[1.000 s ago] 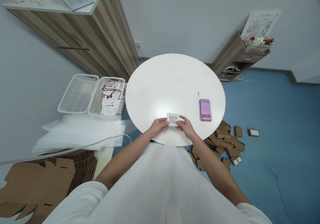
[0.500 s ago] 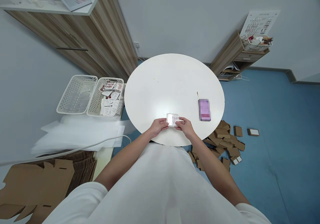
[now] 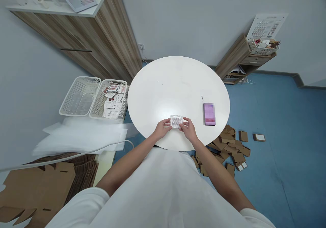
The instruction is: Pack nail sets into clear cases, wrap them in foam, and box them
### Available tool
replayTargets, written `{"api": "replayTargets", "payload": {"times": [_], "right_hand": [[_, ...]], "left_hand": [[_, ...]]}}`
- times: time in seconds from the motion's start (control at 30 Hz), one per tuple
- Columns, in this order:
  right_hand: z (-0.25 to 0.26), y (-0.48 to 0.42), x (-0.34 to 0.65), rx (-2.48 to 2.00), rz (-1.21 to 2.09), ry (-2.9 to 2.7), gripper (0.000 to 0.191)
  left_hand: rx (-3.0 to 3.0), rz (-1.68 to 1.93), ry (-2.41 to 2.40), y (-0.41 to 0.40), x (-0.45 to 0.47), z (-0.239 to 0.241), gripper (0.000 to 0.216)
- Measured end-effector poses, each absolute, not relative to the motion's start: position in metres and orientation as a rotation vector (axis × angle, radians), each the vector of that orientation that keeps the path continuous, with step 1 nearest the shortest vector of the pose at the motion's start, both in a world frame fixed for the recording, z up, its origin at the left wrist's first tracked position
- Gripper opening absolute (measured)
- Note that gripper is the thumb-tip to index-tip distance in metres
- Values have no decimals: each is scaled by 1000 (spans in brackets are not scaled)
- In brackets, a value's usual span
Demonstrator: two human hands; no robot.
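Observation:
Both of my hands hold a small clear plastic case [image 3: 176, 121] with pinkish pieces inside, just above the near part of the round white table [image 3: 178, 82]. My left hand [image 3: 162, 129] pinches the case's left end, fingers closed on it. My right hand [image 3: 188, 129] pinches its right end the same way. A purple rectangular object [image 3: 209, 113] lies flat on the table to the right of my hands, apart from them.
Two white mesh baskets [image 3: 80, 95] stand left of the table; the right one holds several small packets [image 3: 112, 100]. White foam sheets [image 3: 81, 136] and flat cardboard [image 3: 46, 184] lie at the left. Small brown boxes [image 3: 230, 146] litter the blue floor at the right. Wooden cabinets stand behind.
My hands keep hold of the clear case and have tilted it slightly; its glare has shifted. The view has moved a little.

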State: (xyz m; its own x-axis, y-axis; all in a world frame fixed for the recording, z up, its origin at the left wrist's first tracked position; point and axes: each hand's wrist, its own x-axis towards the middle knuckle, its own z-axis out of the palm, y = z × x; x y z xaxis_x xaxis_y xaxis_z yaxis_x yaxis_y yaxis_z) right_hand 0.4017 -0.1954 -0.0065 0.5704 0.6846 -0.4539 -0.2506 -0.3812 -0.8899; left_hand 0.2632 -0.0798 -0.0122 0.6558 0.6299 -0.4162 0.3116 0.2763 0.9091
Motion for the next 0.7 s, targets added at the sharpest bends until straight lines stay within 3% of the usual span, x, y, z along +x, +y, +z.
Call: {"api": "replayTargets", "payload": {"times": [0.23,0.43,0.7], "right_hand": [[-15,-200,396,-1806,972,-604,65],[-22,-190,394,-1893,883,-727,60],[-22,-133,388,-1934,943,-968,69]], "left_hand": [[1442,272,935,-78,260,-22,55],[1585,278,935,-70,255,-27,53],[1855,292,974,-23,229,-33,52]]}}
